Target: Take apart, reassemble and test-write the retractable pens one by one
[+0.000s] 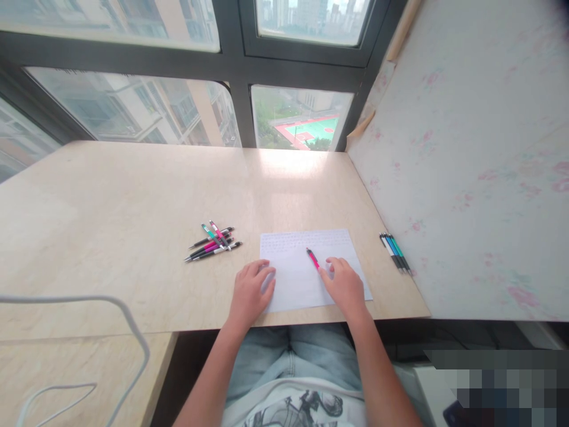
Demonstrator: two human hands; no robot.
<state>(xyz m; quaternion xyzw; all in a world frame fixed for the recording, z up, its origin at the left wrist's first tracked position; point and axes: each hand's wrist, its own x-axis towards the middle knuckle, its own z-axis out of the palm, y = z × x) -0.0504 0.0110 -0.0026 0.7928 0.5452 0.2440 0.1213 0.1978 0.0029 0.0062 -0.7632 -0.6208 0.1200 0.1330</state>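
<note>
A sheet of paper (pixel 293 284) lies in front of me, with lines of handwriting across its top part. On it rests a pink and black pen (pixel 313 258), tilted, its lower end close to the thumb of my right hand (pixel 344 286). That hand is open over the paper's right side, fingers apart and slightly bent; whether the thumb touches the pen I cannot tell. My left hand (pixel 253 290) lies open across the paper's left edge, fingers loosely curved, holding nothing. Left of the paper is a loose, crossed pile of several pens (pixel 213 243) in black, pink, purple, green and white.
Several pens (pixel 395 252) lie side by side in a row near the flowered wall (pixel 480 178) on the right. A white cable (pixel 120 305) loops over the left of the desk (pixel 111 219). Dark-framed windows (pixel 306 59) stand behind the desk.
</note>
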